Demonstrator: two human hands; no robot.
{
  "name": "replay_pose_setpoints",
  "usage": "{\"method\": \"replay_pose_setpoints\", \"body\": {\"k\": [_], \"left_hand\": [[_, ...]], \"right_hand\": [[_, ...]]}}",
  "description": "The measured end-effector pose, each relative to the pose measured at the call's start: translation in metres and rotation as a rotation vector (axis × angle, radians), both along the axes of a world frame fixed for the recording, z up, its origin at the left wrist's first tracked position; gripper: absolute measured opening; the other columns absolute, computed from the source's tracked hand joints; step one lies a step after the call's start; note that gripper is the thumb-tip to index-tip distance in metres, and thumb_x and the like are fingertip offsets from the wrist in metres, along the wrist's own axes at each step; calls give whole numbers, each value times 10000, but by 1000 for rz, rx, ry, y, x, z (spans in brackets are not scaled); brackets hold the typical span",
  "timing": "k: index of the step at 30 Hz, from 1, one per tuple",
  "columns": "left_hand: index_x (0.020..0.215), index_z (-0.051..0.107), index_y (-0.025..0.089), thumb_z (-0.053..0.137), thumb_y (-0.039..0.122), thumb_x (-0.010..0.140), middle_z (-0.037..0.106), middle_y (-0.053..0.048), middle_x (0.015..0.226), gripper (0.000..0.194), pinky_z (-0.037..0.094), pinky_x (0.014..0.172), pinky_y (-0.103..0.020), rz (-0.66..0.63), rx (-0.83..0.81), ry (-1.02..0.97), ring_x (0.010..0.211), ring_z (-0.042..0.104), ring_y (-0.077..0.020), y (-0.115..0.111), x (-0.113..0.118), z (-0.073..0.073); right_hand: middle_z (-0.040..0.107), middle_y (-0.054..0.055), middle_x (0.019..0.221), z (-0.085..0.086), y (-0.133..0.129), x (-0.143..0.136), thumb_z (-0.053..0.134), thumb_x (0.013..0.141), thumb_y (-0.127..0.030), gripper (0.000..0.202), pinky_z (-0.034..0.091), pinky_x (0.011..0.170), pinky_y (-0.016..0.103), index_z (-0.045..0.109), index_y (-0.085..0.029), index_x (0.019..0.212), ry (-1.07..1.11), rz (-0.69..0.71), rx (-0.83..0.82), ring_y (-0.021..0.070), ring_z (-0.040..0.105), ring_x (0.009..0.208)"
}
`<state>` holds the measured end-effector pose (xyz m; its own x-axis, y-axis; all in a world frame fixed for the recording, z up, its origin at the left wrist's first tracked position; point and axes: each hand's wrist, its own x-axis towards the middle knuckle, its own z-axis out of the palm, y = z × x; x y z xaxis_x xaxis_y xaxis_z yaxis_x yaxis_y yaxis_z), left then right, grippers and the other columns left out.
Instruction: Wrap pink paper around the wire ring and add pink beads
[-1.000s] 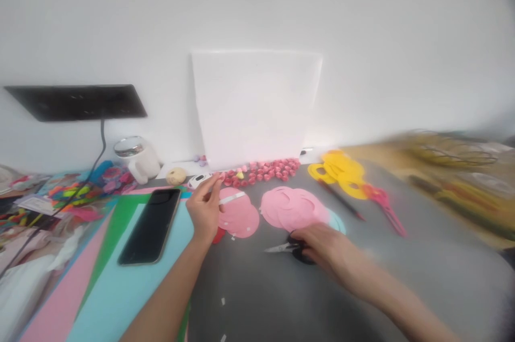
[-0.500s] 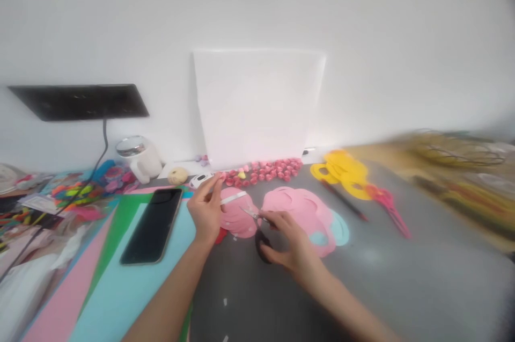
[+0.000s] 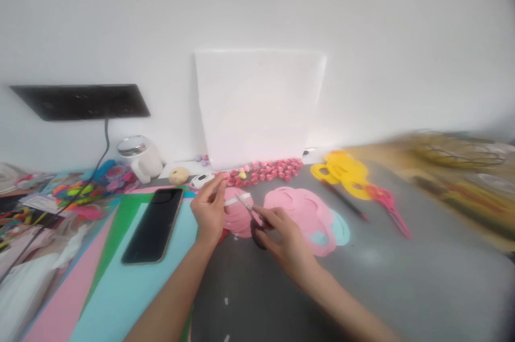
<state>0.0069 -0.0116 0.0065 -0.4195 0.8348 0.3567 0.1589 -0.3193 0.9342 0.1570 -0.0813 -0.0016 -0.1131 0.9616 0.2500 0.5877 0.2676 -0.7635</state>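
Note:
Between the closed fingers of my left hand (image 3: 209, 210) is a narrow white strip (image 3: 232, 202), its free end pointing right. My right hand (image 3: 284, 232) is wrapped round the handles of dark-handled scissors (image 3: 256, 218). Their slim metal blades reach up and left to the strip's free end. Underneath lies a stack of round pink paper cut-outs (image 3: 241, 225). Right of the scissors are more pink paper shapes (image 3: 300, 212) with light blue ones (image 3: 341, 229) partly under them. Several small red-pink rolled pieces (image 3: 277, 170) lie behind my hands.
A phone (image 3: 153, 226) rests on coloured sheets (image 3: 120, 288) at left, with a white mug (image 3: 145, 162) behind. Yellow paper shapes (image 3: 344, 170), a pencil (image 3: 346, 201) and pink scissors (image 3: 390, 208) lie right. A white panel (image 3: 261, 106) leans against the wall.
The scissors and my right hand have moved slightly up and left, bringing the blades to the white strip's end. My left hand has shifted only a little.

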Motion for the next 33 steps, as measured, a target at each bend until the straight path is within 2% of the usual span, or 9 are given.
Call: {"method": "replay_pose_setpoints", "body": {"k": [18, 25, 29, 31, 33], "left_hand": [[921, 718, 179, 656, 327, 724, 693, -75, 1004, 254, 448, 293, -171, 2, -25, -16, 393, 496, -39, 0, 1, -1], [954, 707, 184, 631, 327, 750, 682, -74, 1036, 260, 469, 316, -179, -40, -1, 9, 410, 495, -40, 1, 0, -4], [922, 716, 207, 640, 321, 741, 693, -65, 998, 227, 487, 346, -180, -52, 57, 104, 531, 595, -101, 1, 0, -8], [904, 721, 218, 642, 317, 738, 695, -60, 983, 208, 493, 355, -183, -58, 90, 144, 604, 630, -133, 2, 0, -9], [917, 718, 224, 631, 321, 748, 690, -60, 992, 214, 483, 334, -185, -97, 83, 159, 580, 627, -128, 2, -1, -11]], "right_hand": [[519, 56, 908, 0, -1, 2, 482, 789, -135, 414, 498, 732, 303, 536, -237, 1187, -18, -7, 29, 174, 580, 810], [529, 42, 829, -2, 1, 5, 450, 790, -104, 419, 490, 667, 288, 555, -237, 1174, -33, -12, -8, 153, 563, 703], [577, 37, 848, -3, 4, 19, 463, 777, -103, 423, 486, 704, 297, 548, -250, 1164, -60, 39, -11, 160, 585, 740], [595, 47, 935, -1, 6, 32, 470, 766, -105, 410, 484, 734, 305, 549, -253, 1140, -100, 51, -14, 174, 596, 817], [591, 54, 1017, 3, 6, 47, 458, 750, -88, 403, 479, 754, 313, 562, -254, 1102, -181, 40, -29, 183, 592, 881]]}}
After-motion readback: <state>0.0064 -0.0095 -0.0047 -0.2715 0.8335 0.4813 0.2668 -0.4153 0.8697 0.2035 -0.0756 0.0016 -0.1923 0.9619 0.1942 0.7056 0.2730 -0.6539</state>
